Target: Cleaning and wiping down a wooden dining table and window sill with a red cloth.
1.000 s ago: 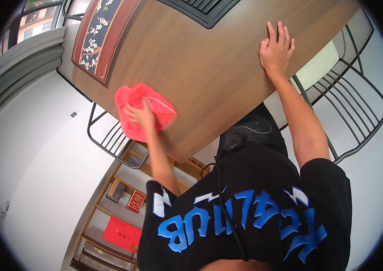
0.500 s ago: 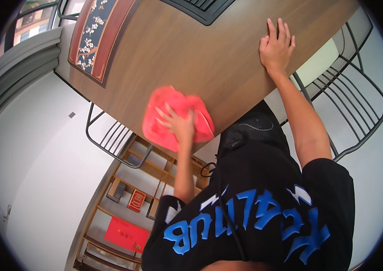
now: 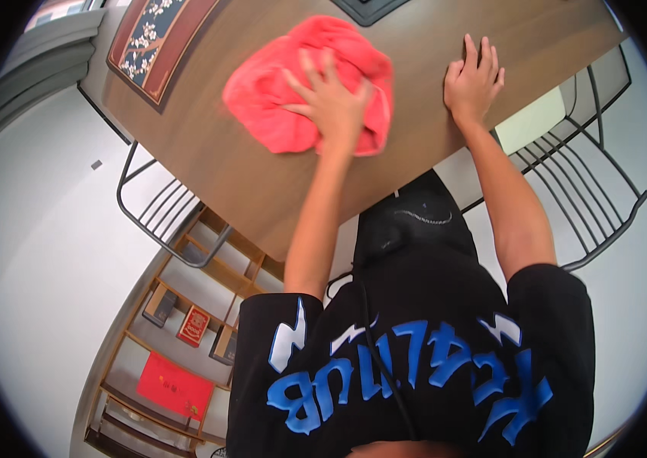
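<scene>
Spread flat with fingers apart, my left hand (image 3: 332,103) presses on a bunched red cloth (image 3: 262,95). The cloth lies on the brown wooden table (image 3: 209,164), its folds piled up around and beyond my fingertips. What lies beneath it is hidden. Over to the right, my right hand (image 3: 474,85) rests on the tabletop near the edge, fingers stretched forward and nothing in it.
A patterned panel with white blossoms (image 3: 151,46) lies at the table's far left. At the far middle is a black tray-like piece (image 3: 369,9). Metal-framed chairs stand at the left (image 3: 163,210) and right (image 3: 583,191); a wooden shelf (image 3: 132,336) is lower left.
My left hand and the red cloth have moved forward and to the right, away from the table's near edge. My right hand stays at about the same spot on the table.
</scene>
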### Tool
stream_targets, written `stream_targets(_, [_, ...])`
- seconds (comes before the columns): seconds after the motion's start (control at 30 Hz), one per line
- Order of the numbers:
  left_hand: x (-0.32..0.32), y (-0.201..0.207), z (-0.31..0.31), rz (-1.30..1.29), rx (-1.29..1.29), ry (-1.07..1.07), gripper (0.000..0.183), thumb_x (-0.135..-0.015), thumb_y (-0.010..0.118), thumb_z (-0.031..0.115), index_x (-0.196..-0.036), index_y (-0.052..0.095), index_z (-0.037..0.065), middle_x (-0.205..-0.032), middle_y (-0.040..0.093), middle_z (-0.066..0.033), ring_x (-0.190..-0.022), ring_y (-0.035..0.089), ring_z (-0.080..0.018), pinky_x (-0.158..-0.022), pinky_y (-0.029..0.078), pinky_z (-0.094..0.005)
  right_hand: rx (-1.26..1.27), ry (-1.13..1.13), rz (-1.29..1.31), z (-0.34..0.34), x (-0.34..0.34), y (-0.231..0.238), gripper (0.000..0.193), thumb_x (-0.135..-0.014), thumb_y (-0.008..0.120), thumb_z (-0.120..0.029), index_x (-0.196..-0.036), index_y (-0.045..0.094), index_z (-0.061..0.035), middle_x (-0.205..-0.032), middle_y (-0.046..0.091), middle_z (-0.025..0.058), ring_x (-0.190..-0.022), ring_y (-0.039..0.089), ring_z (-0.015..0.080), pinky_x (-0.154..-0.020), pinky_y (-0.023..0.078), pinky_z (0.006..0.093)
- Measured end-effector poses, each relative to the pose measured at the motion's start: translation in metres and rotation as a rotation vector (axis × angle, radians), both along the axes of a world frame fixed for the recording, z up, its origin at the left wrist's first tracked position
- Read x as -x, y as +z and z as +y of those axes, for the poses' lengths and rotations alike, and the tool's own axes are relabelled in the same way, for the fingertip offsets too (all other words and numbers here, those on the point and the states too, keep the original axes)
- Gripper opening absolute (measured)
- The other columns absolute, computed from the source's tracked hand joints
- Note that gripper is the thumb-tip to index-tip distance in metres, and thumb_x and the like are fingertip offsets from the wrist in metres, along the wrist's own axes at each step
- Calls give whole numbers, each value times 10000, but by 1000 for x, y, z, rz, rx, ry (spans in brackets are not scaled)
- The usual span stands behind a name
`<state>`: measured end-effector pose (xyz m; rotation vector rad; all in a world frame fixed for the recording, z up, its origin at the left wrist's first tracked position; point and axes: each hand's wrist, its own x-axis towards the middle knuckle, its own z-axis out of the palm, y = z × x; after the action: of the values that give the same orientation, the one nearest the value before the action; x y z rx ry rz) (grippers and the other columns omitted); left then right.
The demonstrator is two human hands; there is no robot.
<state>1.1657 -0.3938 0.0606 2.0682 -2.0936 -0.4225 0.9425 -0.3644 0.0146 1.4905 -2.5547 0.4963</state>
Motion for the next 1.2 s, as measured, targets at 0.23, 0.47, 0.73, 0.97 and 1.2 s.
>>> stream_targets(0.23, [-59, 12, 184, 65, -104, -410, 938, -587, 844, 458, -1423, 463, 268, -1593, 238, -63, -1468, 105, -434, -957, 137, -846, 35, 5, 3, 5, 3, -6, 475, -882, 516, -240, -1356, 541, -237, -1468, 451, 71, -1379, 385, 264, -1123, 245, 582])
stream_targets(0.47, [-143, 9, 108, -54, -156, 59, 892, -697, 796, 443, -1454, 395, 196, -1597, 189, -90, -1443, 99, -474, -980, 174, -820, 18, -10, 3, 7, 7, -6, 468, -886, 509, -244, -1352, 544, -243, -1467, 453, 71, -1384, 380, 264, -1128, 236, 582])
stream_targets(0.73, [-102, 5, -90, -13, -43, 659, 838, -812, 620, 605, -1483, 372, 170, -1586, 193, -125, -1406, 154, -517, -967, 187, -829, 13, -6, -32, 4, 4, -3, 480, -888, 503, -240, -1367, 528, -233, -1480, 435, 80, -1396, 358, 266, -1136, 216, 584])
stream_targets(0.97, [15, -9, -37, 29, 119, -135, 685, -727, 732, 502, -1320, 554, 208, -1502, 342, -99, -1389, 210, -504, -952, 181, -852, 1, -1, -13, 3, 2, -4, 481, -884, 508, -240, -1364, 533, -232, -1479, 432, 77, -1393, 363, 265, -1131, 223, 584])
stream_targets(1.2, [-22, 8, 108, 109, -53, -619, 819, -570, 821, 473, -1334, 557, 337, -1528, 359, -11, -1428, 248, -379, -1027, 133, -785, 8, -12, 8, 4, 3, -8, 485, -872, 520, -252, -1357, 540, -245, -1477, 437, 67, -1387, 375, 256, -1127, 239, 577])
